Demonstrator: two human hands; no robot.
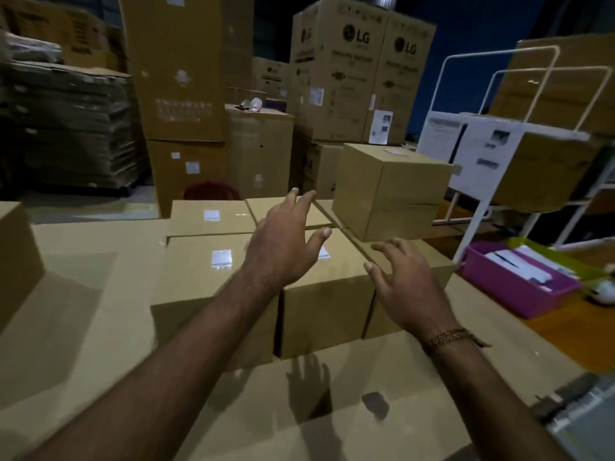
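Note:
Several small sealed cardboard boxes sit in rows on a cardboard-covered table. The nearest middle box carries a white label. My left hand hovers above it with fingers spread and straight, holding nothing. My right hand, a bracelet on its wrist, floats over the box's right edge, fingers spread and slightly bent, empty. One more box is stacked on the back right row. A labelled box stands left of the middle one.
Tall LG cartons and other big boxes rise behind the table. A pile of flat cardboard is at far left. A purple tray with papers and a white wire rack stand at right.

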